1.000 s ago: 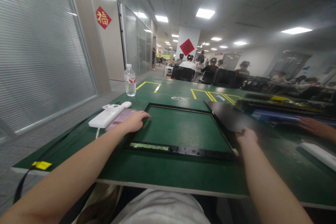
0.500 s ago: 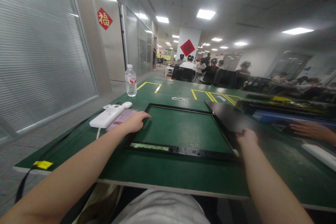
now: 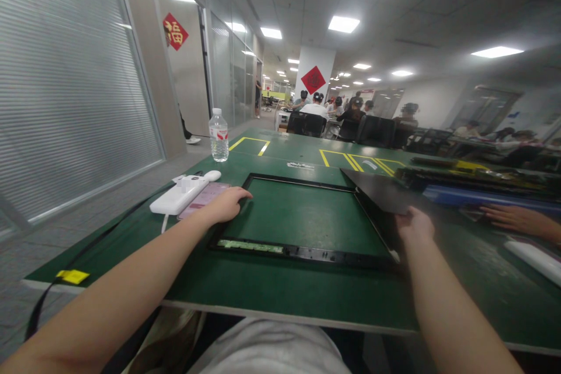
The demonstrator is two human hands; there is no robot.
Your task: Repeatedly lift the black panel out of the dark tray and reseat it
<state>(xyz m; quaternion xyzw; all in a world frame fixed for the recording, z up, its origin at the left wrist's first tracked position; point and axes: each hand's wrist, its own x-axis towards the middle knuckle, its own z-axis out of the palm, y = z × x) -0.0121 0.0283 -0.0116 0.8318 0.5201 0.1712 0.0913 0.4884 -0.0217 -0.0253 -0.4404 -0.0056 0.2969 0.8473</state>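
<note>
A black rectangular frame (image 3: 302,252) lies flat on the green table (image 3: 280,289) in front of me. My left hand (image 3: 227,203) rests on the frame's left edge, fingers curled down over it. My right hand (image 3: 414,225) grips the near edge of a dark flat panel (image 3: 381,191), which is tilted up over the frame's right side.
Left of the frame lie a pink phone (image 3: 205,197) and a white power strip (image 3: 177,196) with a cable. A water bottle (image 3: 218,135) stands farther back. Another person's hand (image 3: 512,217) rests at the right near a blue sheet (image 3: 473,194). Seated people fill the background.
My right hand has lifted the dark panel slightly. The other person's hand at the right slid a little leftwards. A person's foot now shows in the corridor at the left.
</note>
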